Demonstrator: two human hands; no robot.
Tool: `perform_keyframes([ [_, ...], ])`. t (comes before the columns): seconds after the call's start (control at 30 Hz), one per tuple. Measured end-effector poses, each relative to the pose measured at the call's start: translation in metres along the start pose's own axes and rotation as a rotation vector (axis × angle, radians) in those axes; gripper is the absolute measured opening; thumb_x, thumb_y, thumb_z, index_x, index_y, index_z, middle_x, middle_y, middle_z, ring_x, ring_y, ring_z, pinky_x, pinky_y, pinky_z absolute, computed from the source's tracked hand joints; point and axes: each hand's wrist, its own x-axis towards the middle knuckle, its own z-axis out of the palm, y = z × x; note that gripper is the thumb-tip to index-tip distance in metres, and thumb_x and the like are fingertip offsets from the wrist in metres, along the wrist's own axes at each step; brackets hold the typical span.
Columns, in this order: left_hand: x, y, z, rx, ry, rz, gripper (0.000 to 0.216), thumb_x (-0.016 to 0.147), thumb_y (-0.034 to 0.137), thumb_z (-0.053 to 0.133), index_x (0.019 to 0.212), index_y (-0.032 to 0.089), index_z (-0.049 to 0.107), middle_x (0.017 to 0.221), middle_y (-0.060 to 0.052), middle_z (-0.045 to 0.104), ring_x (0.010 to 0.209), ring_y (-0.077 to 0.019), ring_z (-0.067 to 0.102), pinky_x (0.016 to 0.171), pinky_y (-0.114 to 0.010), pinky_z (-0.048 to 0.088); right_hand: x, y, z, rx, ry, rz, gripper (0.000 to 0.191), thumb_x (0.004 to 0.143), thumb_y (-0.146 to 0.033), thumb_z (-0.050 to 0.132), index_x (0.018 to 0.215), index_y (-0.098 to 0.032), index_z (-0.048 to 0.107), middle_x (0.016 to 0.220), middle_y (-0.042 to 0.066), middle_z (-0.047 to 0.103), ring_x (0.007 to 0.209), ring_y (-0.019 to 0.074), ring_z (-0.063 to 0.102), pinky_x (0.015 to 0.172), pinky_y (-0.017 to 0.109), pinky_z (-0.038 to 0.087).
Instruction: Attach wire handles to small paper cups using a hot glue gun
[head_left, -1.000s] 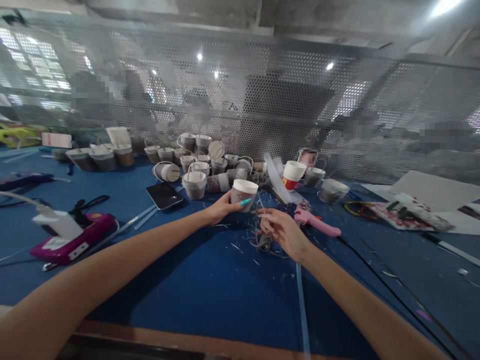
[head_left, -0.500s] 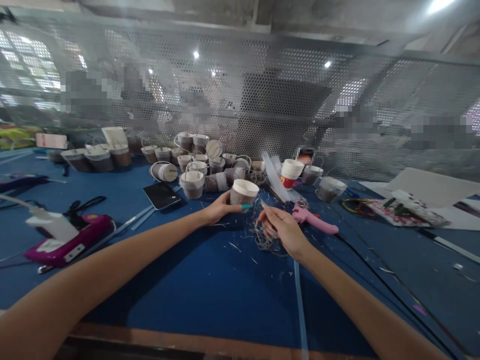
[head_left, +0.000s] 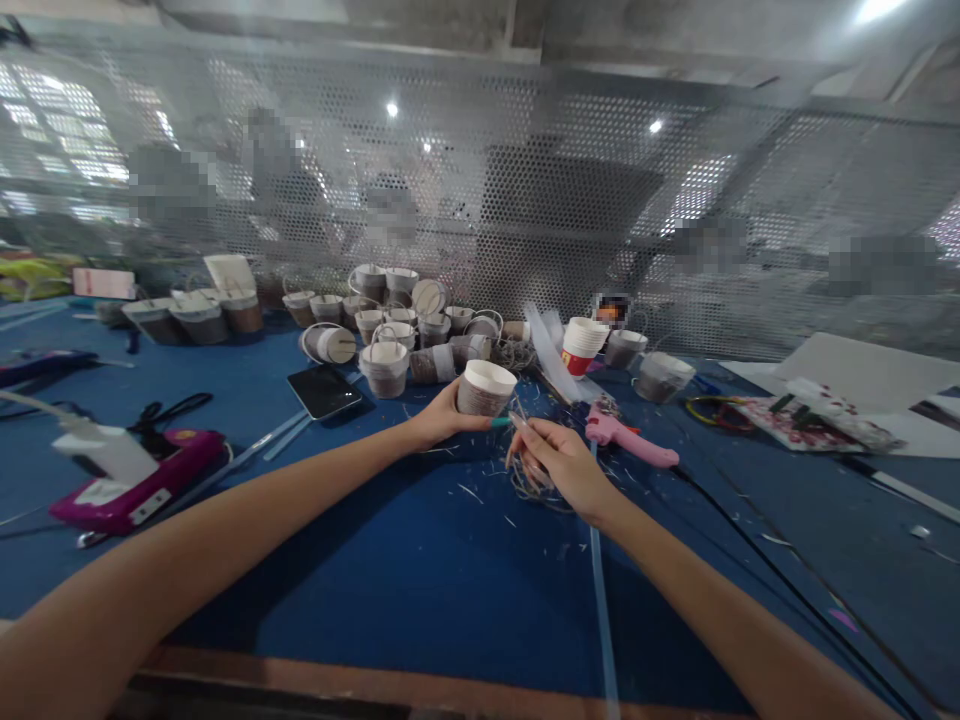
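My left hand (head_left: 444, 414) grips a small paper cup (head_left: 485, 388) wrapped in brown twine, holding it just above the blue table (head_left: 420, 560). My right hand (head_left: 556, 462) is right beside it, fingers pinched on a thin strand of twine whose end reaches toward the cup's base. A loose tangle of twine (head_left: 531, 485) lies under my right hand. A pink glue gun (head_left: 628, 441) rests just right of my right hand.
A heap of finished twine-wrapped cups (head_left: 409, 325) sits behind the held cup. A stack of plain cups (head_left: 584, 346), a phone (head_left: 325, 391), scissors (head_left: 169, 411), a magenta glue gun (head_left: 135, 482) and a black cable (head_left: 780, 585) lie around. Perforated mesh screen (head_left: 525, 210) closes the back.
My left hand has tilted and raised the cup slightly. My right hand has moved left and closer to the cup with the twine strand.
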Motion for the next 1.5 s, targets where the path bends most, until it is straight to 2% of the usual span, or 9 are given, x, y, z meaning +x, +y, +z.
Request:
perform_keyframes([
  [0.13,0.0,-0.001,0.0,0.017,0.006,0.008,0.081,0.049,0.021,0.085,0.121,0.014,0.049,0.114,-0.013,0.062,0.109,-0.0278,0.057,0.1,-0.046,0.04,0.0,0.002,0.0,0.008,-0.015,-0.003,0.042,0.079,-0.057,0.055,0.068,-0.017,0.057,0.043,-0.009,0.039,0.036,0.0051,0.033,0.04,0.021,0.03],
  [0.23,-0.001,-0.002,-0.003,0.026,0.01,-0.027,0.078,0.05,0.024,0.084,0.119,0.014,0.05,0.117,-0.013,0.06,0.112,-0.0287,0.054,0.101,-0.045,0.038,0.0,0.003,-0.001,0.006,-0.018,-0.01,0.042,0.081,-0.056,0.055,0.068,-0.017,0.057,0.043,-0.009,0.039,0.036,0.0051,0.034,0.04,0.021,0.03],
  [0.57,-0.001,-0.006,-0.009,-0.093,-0.096,-0.069,0.068,0.056,0.02,0.079,0.118,0.015,0.053,0.12,-0.012,0.061,0.114,-0.0299,0.054,0.099,-0.042,0.04,0.0,0.007,-0.002,-0.058,-0.043,-0.009,0.04,0.086,-0.053,0.05,0.071,-0.017,0.056,0.044,-0.009,0.04,0.037,0.0054,0.033,0.043,0.021,0.03],
  [0.83,-0.002,0.003,-0.001,0.072,-0.093,-0.026,0.073,0.052,0.023,0.083,0.117,0.012,0.051,0.119,-0.013,0.061,0.115,-0.0308,0.053,0.102,-0.046,0.038,0.001,0.007,-0.001,-0.132,-0.062,-0.006,0.044,0.086,-0.057,0.048,0.071,-0.016,0.057,0.045,-0.008,0.041,0.038,0.0059,0.034,0.044,0.023,0.03],
  [0.97,-0.002,0.0,-0.001,0.081,-0.054,-0.009,0.079,0.051,0.023,0.084,0.12,0.014,0.048,0.119,-0.013,0.06,0.116,-0.0304,0.052,0.102,-0.046,0.037,0.0,0.006,0.0,-0.118,-0.068,0.0,0.044,0.086,-0.057,0.048,0.07,-0.017,0.055,0.043,-0.008,0.04,0.036,0.0059,0.033,0.043,0.023,0.03],
  [1.2,-0.003,-0.003,-0.001,0.092,-0.028,0.0,0.073,0.051,0.023,0.084,0.115,0.015,0.05,0.112,-0.01,0.061,0.112,-0.0292,0.054,0.101,-0.047,0.038,0.0,0.004,0.001,-0.123,-0.066,-0.001,0.045,0.085,-0.059,0.048,0.07,-0.016,0.056,0.044,-0.008,0.04,0.036,0.0058,0.033,0.042,0.023,0.029],
  [1.5,-0.001,-0.004,0.0,0.163,-0.099,0.084,0.077,0.052,0.023,0.083,0.117,0.018,0.043,0.11,-0.008,0.057,0.111,-0.0282,0.052,0.1,-0.045,0.039,-0.001,0.006,0.0,-0.162,-0.074,-0.02,0.044,0.088,-0.055,0.045,0.071,-0.016,0.056,0.045,-0.007,0.041,0.038,0.0062,0.035,0.044,0.022,0.031],
])
